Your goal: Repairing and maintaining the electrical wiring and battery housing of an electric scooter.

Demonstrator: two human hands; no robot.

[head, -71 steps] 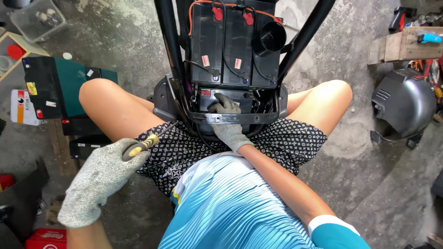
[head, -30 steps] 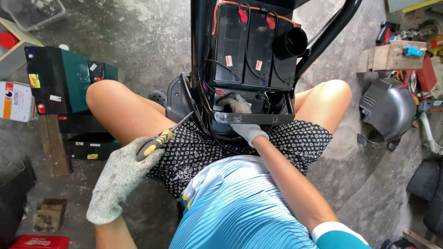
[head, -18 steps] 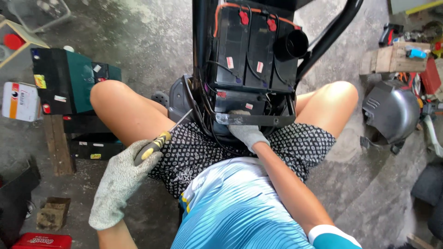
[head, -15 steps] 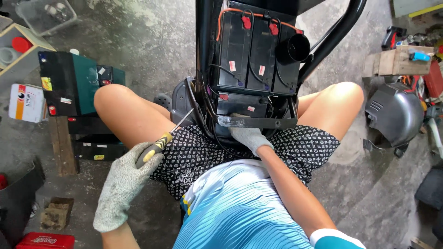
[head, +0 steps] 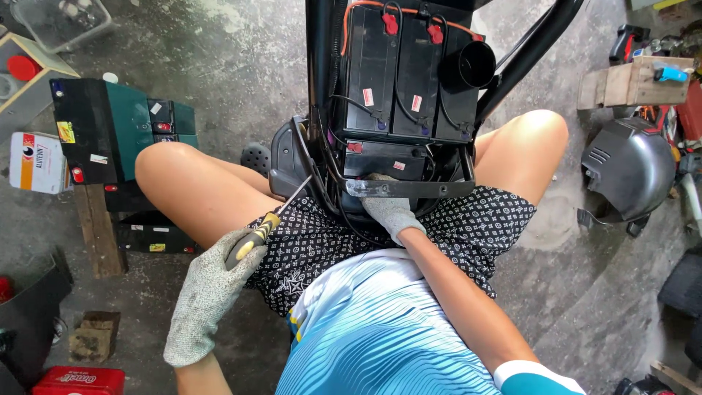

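Note:
I sit on the floor with a black frame holding black batteries (head: 409,73) between my knees. My left hand (head: 208,292), in a grey knit glove, grips a yellow-and-black screwdriver (head: 267,223) whose tip points up toward the frame's left edge. My right hand (head: 387,208), also gloved, reaches under a grey metal bracket (head: 409,189) at the front of the battery tray; its fingers are partly hidden behind that bracket. Red terminal caps (head: 391,23) and an orange wire (head: 351,14) sit on top of the batteries.
A green and black battery (head: 110,132) stands on wooden blocks at left, with a white can (head: 36,162) beside it. A dark helmet-like shell (head: 629,172) and a wooden crate (head: 632,80) lie at right. A black tube (head: 530,51) slants up right.
My left hand has brought the screwdriver forward from my left thigh, tip now close to the frame's left side. My right hand has stayed at the bracket. The view has shifted slightly.

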